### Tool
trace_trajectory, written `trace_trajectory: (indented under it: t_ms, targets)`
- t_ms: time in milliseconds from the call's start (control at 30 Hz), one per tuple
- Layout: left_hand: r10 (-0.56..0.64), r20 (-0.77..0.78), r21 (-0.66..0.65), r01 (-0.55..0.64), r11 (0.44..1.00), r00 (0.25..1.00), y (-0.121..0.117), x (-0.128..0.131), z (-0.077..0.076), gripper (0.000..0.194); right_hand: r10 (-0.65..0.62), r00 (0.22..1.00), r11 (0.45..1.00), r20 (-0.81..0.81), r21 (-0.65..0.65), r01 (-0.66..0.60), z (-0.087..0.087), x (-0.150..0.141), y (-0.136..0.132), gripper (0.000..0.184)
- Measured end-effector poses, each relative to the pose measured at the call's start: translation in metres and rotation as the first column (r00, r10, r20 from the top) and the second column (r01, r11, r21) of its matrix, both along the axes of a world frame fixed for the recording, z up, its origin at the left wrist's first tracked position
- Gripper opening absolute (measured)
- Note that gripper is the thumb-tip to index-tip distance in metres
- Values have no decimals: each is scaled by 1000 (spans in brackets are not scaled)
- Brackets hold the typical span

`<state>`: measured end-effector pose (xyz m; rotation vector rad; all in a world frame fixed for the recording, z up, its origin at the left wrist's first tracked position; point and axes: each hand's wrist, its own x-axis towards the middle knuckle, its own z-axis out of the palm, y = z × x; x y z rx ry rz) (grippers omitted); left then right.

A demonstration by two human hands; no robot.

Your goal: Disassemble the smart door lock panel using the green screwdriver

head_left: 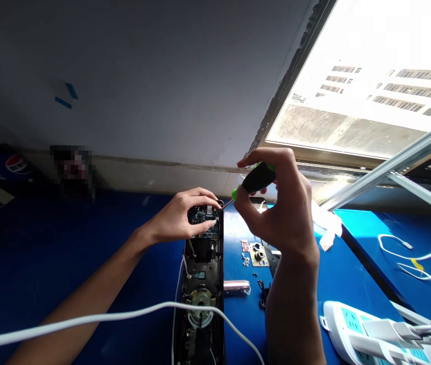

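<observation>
Fingers of the left hand (179, 219) clamp a circuit board (203, 223) steady, those of the right hand (279, 215) pinching a green-handled screwdriver (257, 178), tip at the board's far corner.

**Electronics workshop: bench station beside a window, assembly or repair type.**

Blue-topped workbench (346, 289) with aluminium extrusion rails (390, 163) at its far right; opened electronic door-lock body (202, 309) with exposed circuit board (203, 222); green-and-black precision screwdriver (257, 178); loose small screws (245, 260) and small dismantled parts (259, 255) laid out on the bench top; white multi-socket power strip (348, 324) with plugs fitted; loose white charging cables (408, 253). Large window (352, 86) looking onto a multi-storey concrete building (386, 96), which suggests a commercial or industrial block rather than a home. Pepsi-branded item (16, 165) at far left, against the wall.
</observation>
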<state>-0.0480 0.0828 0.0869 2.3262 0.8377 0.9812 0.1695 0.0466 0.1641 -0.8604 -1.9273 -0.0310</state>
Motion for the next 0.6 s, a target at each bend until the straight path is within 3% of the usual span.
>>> trace_trajectory:
  t_ms: [133, 300, 467, 600]
  targets:
    - [0, -9, -3, 0, 1000, 1000, -1, 0, 1, 26, -41, 999, 999, -10, 33, 41, 0, 1, 1, 33]
    - [-1, -2, -12, 1, 1000, 1000, -1, 0, 0, 25, 16, 1000, 1000, 6, -10, -16, 1, 1, 0, 45]
    - [0, -10, -14, 0, 1000, 1000, -1, 0, 0, 26, 8, 1000, 998, 9, 56, -8, 0, -1, 0, 40]
    - [5, -4, -11, -5, 1000, 1000, 0, 1, 0, 26, 8, 1000, 1000, 6, -8, -8, -1, 0, 0, 46]
